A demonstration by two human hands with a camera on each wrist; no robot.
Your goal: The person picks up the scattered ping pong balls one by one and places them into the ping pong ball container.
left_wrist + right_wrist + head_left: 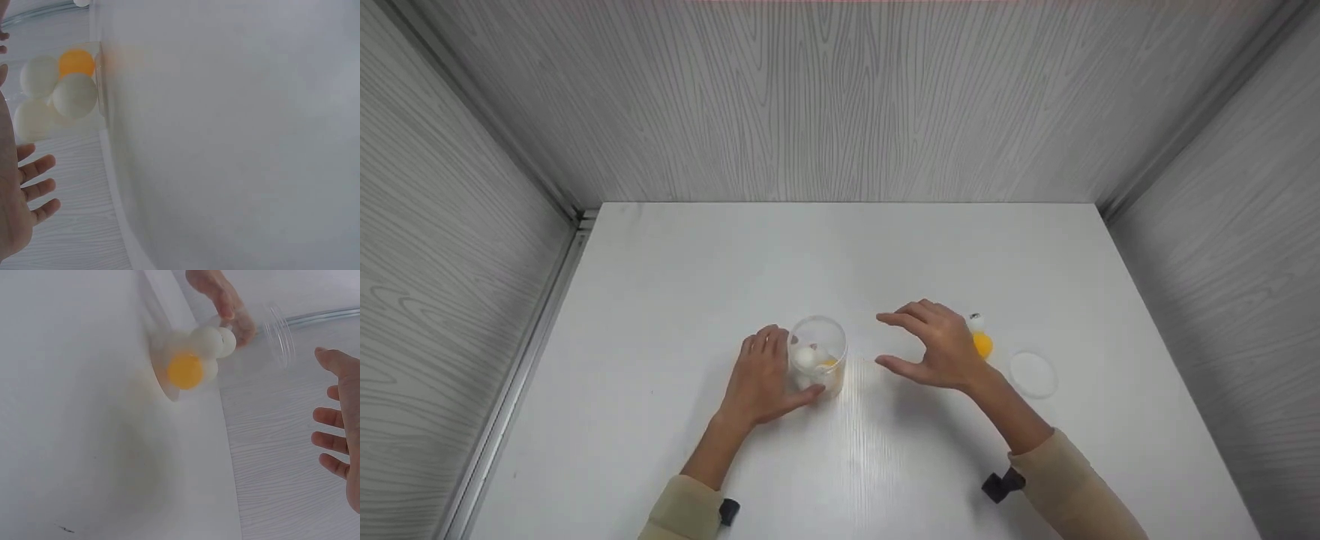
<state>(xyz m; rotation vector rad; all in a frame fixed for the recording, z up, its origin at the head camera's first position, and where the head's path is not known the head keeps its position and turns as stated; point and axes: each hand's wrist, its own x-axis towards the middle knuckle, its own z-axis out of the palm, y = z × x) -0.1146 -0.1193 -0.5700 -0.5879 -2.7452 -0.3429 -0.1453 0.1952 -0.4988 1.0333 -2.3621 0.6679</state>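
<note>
A clear plastic jar (818, 330) stands upright on the table, uncovered at the top. White table tennis balls (75, 95) and an orange one (76, 62) lie in its lower part. My left hand (765, 379) holds the jar from the left, thumb across the near side and fingers along the far left side. To the jar's right, apart from it, hovers my right hand (934, 345). Its thumb and fingers are spread wide with nothing between them, as the right wrist view also shows at the right edge (346, 422).
Beyond my right wrist lie a loose orange ball (982, 345) and a white ball (976, 322) with a dark mark, both partly hidden by the hand. A round clear lid (1033, 374) lies flat near the right forearm. Grey wood-grain walls (840, 105) enclose the white table (697, 255).
</note>
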